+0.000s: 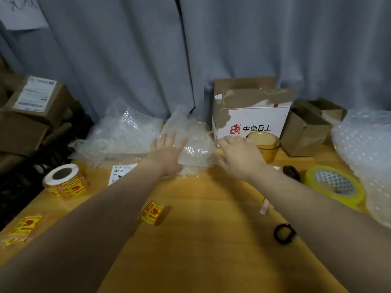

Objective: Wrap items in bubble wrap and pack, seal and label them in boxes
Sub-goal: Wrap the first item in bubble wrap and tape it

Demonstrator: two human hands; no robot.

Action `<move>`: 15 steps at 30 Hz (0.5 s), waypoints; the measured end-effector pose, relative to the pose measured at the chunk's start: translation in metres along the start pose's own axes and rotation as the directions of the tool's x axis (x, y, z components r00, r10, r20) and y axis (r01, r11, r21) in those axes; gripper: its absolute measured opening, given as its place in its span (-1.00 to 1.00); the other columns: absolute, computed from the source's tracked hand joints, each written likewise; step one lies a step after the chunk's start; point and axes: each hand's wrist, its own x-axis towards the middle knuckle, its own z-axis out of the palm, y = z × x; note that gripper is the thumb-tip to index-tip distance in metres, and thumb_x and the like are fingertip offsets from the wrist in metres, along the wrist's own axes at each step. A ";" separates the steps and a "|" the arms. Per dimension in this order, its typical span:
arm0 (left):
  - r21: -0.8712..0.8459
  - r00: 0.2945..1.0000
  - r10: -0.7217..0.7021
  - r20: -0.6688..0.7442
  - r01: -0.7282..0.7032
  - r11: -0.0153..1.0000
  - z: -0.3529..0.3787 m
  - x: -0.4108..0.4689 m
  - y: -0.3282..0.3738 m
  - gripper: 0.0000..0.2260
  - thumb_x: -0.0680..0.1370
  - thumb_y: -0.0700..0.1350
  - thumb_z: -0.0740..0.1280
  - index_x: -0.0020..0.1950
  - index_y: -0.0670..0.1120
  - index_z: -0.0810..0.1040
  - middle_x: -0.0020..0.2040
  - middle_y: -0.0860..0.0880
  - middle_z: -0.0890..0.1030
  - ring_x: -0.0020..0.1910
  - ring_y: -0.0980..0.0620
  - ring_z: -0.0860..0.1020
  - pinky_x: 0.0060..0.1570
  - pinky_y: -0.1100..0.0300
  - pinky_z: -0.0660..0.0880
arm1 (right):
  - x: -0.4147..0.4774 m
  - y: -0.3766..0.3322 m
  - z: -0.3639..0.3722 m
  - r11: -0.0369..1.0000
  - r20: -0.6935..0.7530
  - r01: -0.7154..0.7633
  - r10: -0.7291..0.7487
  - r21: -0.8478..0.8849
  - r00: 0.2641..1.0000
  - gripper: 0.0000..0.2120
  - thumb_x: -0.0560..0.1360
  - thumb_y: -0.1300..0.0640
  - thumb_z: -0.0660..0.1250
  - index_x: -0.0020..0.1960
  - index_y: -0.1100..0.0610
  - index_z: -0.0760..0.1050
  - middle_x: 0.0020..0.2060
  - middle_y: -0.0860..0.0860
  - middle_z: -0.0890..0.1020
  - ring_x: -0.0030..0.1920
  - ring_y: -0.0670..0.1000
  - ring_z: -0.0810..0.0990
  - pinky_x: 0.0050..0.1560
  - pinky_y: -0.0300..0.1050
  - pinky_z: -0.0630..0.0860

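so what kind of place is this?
Likely a small improvised packing station, not a warehouse: a wooden table against a grey curtain, with loose bubble wrap, a roll of yellow stickers and a labelled carton stacked at left.

bubble wrap roll [364,144] cut off right, shipping label [35,94] text unreadable

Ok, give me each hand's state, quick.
Left hand: open, fingers straight, resting on the bubble wrap bundle.
Right hand: at the bundle's right edge; cannot tell whether it grips.
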 end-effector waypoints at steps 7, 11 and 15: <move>-0.089 0.961 -0.087 -0.261 0.066 0.994 0.015 0.027 -0.009 -0.79 0.61 -0.07 0.19 0.16 -0.07 0.54 0.14 -0.12 0.57 0.16 -0.13 0.47 0.25 0.00 0.31 | 0.013 0.008 0.014 1.000 -0.011 0.009 -0.009 0.009 1.000 -0.61 0.58 0.03 0.09 0.38 0.11 0.30 0.27 0.08 0.47 0.25 0.12 0.43 0.28 0.01 0.29; -0.578 0.837 -0.325 -0.440 0.013 0.816 -0.014 0.030 -0.018 -0.79 0.62 -0.06 0.19 0.02 -0.15 0.56 -0.13 -0.13 0.61 -0.13 -0.14 0.54 -0.07 0.03 0.47 | 0.016 0.017 0.012 1.000 -0.025 -0.005 0.005 -0.004 1.000 -0.60 0.57 0.04 0.09 0.38 0.10 0.30 0.29 0.06 0.45 0.30 0.11 0.39 0.37 0.00 0.19; -0.783 0.701 -0.446 -0.557 -0.264 0.562 -0.075 0.030 -0.022 -0.84 0.61 -0.14 0.22 -0.17 -0.05 0.47 -0.28 0.05 0.51 -0.26 0.11 0.45 -0.23 0.21 0.36 | 0.021 0.026 -0.005 0.994 -0.120 -0.038 0.050 0.102 0.992 -0.57 0.58 0.03 0.11 0.42 0.09 0.26 0.36 0.05 0.39 0.36 0.09 0.32 0.42 -0.05 0.11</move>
